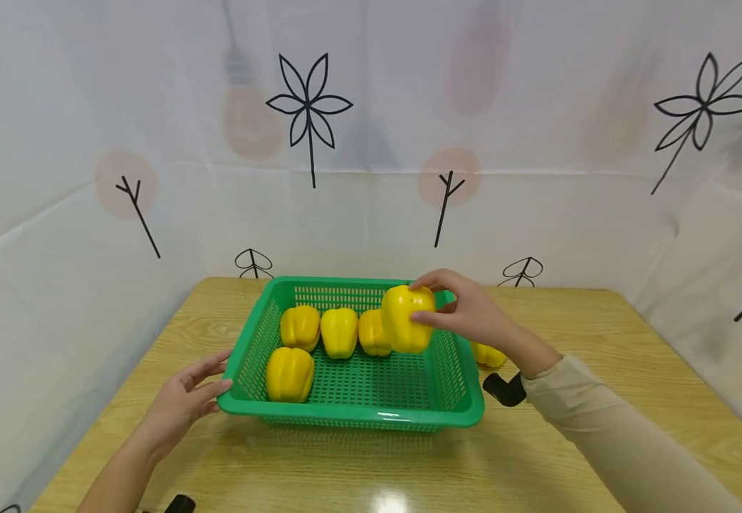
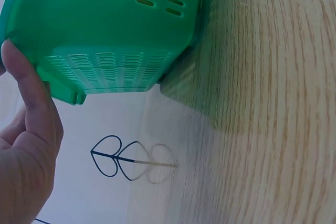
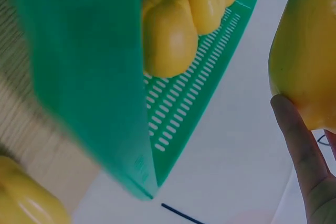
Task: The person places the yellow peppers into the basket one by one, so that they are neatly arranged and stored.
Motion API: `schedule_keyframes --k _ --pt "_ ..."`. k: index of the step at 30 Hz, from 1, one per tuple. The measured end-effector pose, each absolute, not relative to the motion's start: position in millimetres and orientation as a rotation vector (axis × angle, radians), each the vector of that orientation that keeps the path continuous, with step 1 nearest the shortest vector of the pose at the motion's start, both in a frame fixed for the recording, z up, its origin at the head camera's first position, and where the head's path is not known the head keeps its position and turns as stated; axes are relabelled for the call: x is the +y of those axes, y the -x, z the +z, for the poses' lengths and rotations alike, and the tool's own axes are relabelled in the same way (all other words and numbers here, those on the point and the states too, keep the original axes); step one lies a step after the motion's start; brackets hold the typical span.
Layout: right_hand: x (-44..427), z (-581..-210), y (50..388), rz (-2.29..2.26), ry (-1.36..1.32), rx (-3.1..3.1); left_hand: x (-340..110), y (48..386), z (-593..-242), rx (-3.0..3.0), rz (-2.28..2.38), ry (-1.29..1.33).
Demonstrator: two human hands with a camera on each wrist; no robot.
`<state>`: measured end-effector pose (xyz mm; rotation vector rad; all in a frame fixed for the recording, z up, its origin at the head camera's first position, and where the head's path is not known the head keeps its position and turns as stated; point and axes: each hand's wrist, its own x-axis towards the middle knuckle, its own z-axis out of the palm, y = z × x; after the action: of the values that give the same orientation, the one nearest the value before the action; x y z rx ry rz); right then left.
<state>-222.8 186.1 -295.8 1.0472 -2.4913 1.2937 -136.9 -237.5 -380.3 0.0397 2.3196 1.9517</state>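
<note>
My right hand [image 1: 467, 306] holds a yellow bell pepper [image 1: 406, 320] above the right half of a green plastic basket [image 1: 371, 412], pinching it between thumb and fingers. In the right wrist view, the held pepper [image 3: 307, 56] is at the right edge, with a fingertip against its side. Several yellow bell peppers [image 1: 290, 375] lie inside the basket, along its back and left. My left hand [image 1: 181, 399] touches the basket's left rim with relaxed, extended fingers; in the left wrist view, a fingertip of this hand [image 2: 34, 114] meets the rim.
Another yellow bell pepper [image 1: 488, 354] lies on the wooden table [image 1: 570, 442] just right of the basket, partly hidden by the right forearm. Behind the table hangs a pale cloth [image 1: 371, 228] with plant drawings. Black wrist-camera mounts [image 1: 504, 390] show near the wrists.
</note>
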Motion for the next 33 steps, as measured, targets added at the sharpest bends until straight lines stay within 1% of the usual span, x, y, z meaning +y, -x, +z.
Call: schedule_keyframes --k 21,33 --pt "143 -304 235 1.396 -1.183 -2.464 -237 137 -380 2.31 1.959 -0.021" --pt "119 -314 247 1.286 -1.185 -2.535 -237 137 -380 2.319 1.96 -0.034"
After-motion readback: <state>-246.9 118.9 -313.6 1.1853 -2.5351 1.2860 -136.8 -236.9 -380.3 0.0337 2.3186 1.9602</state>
